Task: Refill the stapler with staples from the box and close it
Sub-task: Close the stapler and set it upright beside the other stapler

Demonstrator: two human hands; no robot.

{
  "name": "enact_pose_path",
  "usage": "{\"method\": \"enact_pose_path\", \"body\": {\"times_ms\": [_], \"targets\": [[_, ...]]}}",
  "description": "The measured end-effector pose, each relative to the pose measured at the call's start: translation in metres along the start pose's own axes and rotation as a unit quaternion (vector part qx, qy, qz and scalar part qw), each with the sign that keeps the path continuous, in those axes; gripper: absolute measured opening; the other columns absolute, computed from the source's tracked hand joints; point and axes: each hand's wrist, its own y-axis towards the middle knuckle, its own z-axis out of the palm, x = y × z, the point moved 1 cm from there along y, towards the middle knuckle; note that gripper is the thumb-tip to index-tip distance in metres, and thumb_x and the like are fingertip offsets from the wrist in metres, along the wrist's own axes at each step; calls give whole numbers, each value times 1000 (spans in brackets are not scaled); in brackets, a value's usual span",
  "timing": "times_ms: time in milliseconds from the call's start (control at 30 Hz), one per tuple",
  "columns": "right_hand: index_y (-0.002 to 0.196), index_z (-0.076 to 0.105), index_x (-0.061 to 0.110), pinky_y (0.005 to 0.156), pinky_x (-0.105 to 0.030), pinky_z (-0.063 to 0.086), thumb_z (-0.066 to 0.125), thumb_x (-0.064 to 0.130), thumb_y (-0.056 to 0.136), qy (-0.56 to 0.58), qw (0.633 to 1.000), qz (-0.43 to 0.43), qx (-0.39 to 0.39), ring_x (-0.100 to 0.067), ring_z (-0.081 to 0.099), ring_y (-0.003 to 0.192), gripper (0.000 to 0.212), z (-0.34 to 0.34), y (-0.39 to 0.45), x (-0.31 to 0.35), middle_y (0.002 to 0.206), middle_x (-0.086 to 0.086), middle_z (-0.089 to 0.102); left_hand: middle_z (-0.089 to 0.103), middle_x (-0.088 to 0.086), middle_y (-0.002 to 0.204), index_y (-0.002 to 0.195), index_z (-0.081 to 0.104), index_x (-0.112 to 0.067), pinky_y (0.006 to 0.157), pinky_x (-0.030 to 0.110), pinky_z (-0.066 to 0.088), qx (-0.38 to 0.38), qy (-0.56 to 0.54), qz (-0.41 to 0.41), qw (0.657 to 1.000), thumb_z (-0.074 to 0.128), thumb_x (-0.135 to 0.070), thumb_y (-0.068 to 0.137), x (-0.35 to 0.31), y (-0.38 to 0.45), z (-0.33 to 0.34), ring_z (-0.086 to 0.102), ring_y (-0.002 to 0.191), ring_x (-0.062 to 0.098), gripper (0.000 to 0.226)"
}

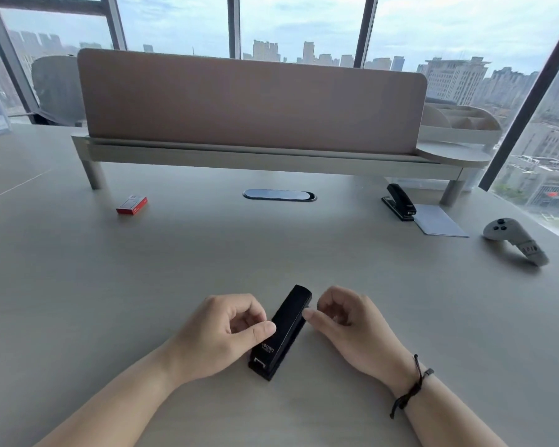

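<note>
Head view: the black stapler (279,332) lies closed on the tabletop (78,269) at lower centre, between the two hands. The left hand (221,330) is loosely curled, thumb touching the stapler's side; the right hand (349,321) is curled beside it, thumb tip at its edge, neither really gripping. To open it well, I would steady the base and lift the top. The red staple box (132,204) sits upper left, well apart; its contents are hidden

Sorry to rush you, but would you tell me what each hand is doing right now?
Left hand: fingers curled, thumb touching the stapler's side, not gripping it.
Right hand: fingers curled, fingertip at the stapler's other side, holding nothing.
</note>
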Motion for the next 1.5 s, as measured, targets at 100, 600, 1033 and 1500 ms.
{"method": "enact_pose_path", "body": {"times_ms": [100, 600, 1033, 1500], "targets": [[81, 68, 22, 53, -28, 39, 64, 60, 78, 37, 997, -21, 58, -9, 45, 51, 39, 0, -4, 6, 70, -7, 67, 71, -4, 62, 76, 66, -10, 52, 17, 49, 10, -33, -30, 999, 75, -15, 87, -5, 1, 5, 65, 52, 9, 15], [103, 71, 28, 80, -32, 59, 77, 46, 74, 53, 997, 23, 48, -5, 73, 81, 35, -7, 15, -6, 95, 9, 78, 74, 4, 95, 92, 58, -18, 64, 25, 60, -35, -64, -68, 995, 69, -23, 91, -11, 38, 35, 72, 73, 13, 12], [108, 72, 24, 72, -24, 46, 60, 38, 94, -13, 992, 95, -82, -8, 66, 87, 23, -67, 142, -82, 92, 12, 72, 68, -8, 92, 104, 64, -15, 73, 22, 45, -142, 34, -24, 989, 63, -35, 93, -10, 224, 101, 65, 87, 15, 23], [86, 66, 23, 72, -31, 41, 45, 48, 95, -89, 956, 166, -224, -27, 64, 90, 34, -109, 273, -159, 83, 1, 67, 73, 10, 104, 104, 60, -13, 76, 36, 48, -119, 125, -5, 985, 49, -44, 97, -5, 386, 148, 63, 96, 32, 33]]}}
